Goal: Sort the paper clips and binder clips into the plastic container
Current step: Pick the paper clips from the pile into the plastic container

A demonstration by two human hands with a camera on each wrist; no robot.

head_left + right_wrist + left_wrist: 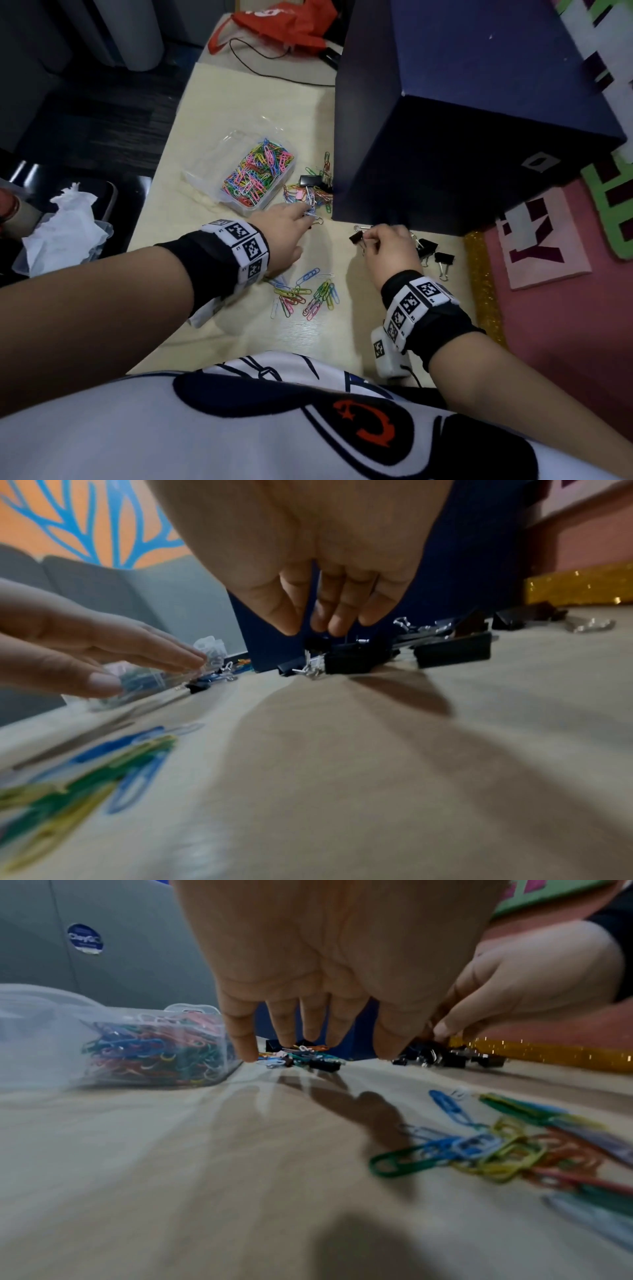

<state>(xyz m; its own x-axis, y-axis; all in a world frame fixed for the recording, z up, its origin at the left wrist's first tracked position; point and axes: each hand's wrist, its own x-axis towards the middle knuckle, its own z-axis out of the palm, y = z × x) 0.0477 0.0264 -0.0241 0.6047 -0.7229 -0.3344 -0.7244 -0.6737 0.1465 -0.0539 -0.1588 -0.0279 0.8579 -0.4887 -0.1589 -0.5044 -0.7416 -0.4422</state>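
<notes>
left hand (pixel 286 229) reaching flat-fingered into paper clips (pixel 310 198) beside container (pixel 255 178) | right hand (pixel 390 245) pinching binder clip (pixel 357 237) on worktop (pixel 239 102) | advising: rake clips together first (they tangle), lift binder by its body

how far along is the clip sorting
Roughly midway. Done: the plastic container already holds a thick layer of coloured paper clips. In hand: the left hand reaches into the mixed pile beside it, and the right hand pinches a binder clip. Left: the near paper clips and the binder clips on the right.
</notes>
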